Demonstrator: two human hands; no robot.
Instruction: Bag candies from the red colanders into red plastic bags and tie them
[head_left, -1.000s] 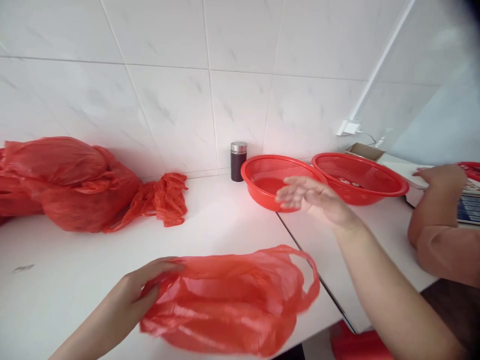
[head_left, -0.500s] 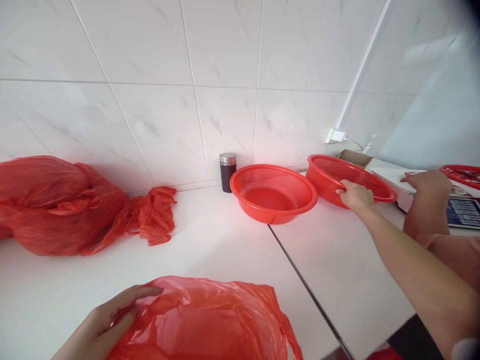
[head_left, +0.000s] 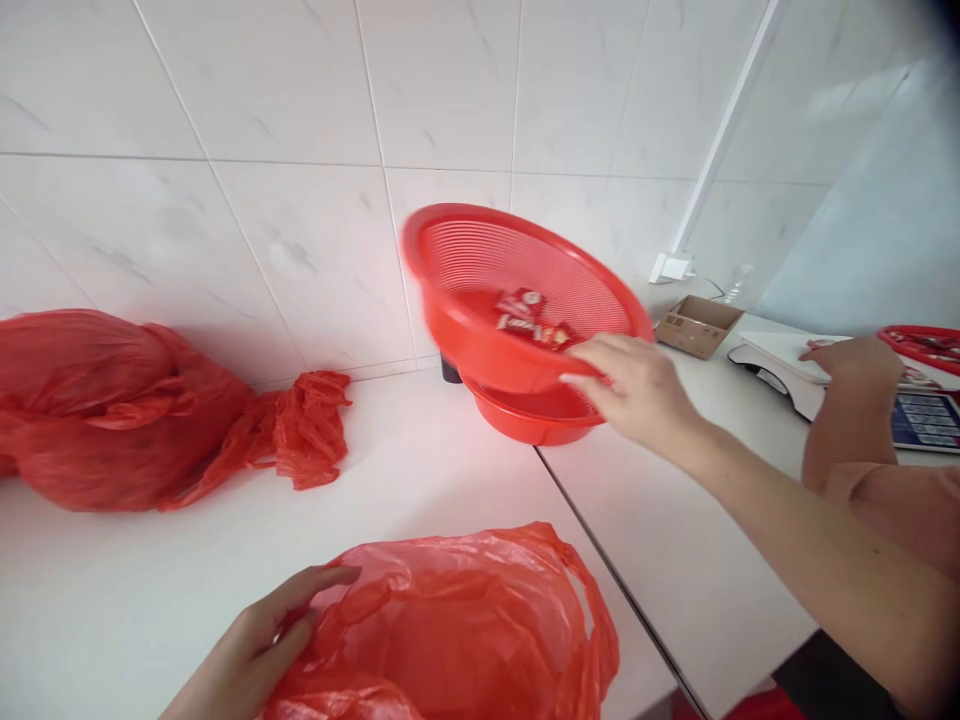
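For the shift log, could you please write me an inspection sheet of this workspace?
Surface: white counter, seam running between two slabs.
Job's things: lifted red basket holding small packets; second basket beneath; red bag at the front.
Clutter: tied red bags, dark jar mostly hidden, cardboard box.
Hands: right hand grips the basket rim; left hand on the bag.
Cables: thin wire by wall socket.
Surroundings: tiled wall; another person's arm.

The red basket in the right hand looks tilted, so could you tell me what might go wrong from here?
1. The lifted basket tips toward the camera with small packets loose inside; they could slide out over the rim.
2. The right hand grips only one edge, so the basket might twist or slip.
3. The left hand just rests on the red bag, whose mouth lies collapsed; anything tipped toward it may land on the counter.
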